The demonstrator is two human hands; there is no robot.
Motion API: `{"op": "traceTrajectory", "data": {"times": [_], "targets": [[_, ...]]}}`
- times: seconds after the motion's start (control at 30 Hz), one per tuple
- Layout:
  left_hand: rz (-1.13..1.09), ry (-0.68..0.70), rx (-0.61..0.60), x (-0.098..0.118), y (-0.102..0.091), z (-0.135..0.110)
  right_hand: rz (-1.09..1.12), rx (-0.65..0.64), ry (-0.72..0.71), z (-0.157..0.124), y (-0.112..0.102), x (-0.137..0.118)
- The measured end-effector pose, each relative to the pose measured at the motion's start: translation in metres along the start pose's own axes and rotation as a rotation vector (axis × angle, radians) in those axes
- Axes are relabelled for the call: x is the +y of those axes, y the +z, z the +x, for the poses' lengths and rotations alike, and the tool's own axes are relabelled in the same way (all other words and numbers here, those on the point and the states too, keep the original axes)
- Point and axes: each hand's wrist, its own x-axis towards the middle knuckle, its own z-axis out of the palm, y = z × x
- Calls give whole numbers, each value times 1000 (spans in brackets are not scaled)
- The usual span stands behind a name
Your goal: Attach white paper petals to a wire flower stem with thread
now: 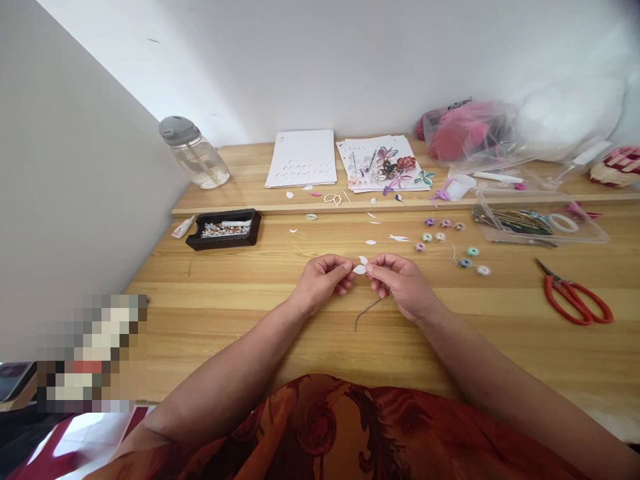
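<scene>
Between my two hands is a small white petal-shaped piece (pixel 359 269), with a second white petal (pixel 363 260) just above it. My left hand (pixel 330 277) pinches the left tip of the lower petal between thumb and forefinger. On the other side, my right hand (pixel 397 277) pinches the petals where they meet, its other fingers curled under. A dark thread or thin wire (pixel 369 312) trails from below my right hand onto the wooden table (pixel 310 347). Just beyond the hands lie loose white leaf-shaped cutouts (pixel 371 243) and a forked white cutout (pixel 399 238).
Several small thread spools (pixel 473 251) lie right of my hands, then red-handled scissors (pixel 575 300) and a clear tool box (pixel 595 230). A black bead tray (pixel 255 230) sits left. On the raised shelf are a bottle (pixel 200 160), paper sheets (pixel 305 150) and finished flowers (pixel 387 167).
</scene>
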Motion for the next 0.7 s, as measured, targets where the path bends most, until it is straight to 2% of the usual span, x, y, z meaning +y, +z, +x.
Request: {"op": "traceTrajectory", "data": {"times": [0.33, 0.7], "targets": [[86, 41, -1, 0, 1, -1, 3, -9, -13, 1, 0, 3], [67, 45, 40, -2, 1, 1, -79, -39, -48, 0, 0, 5]]}}
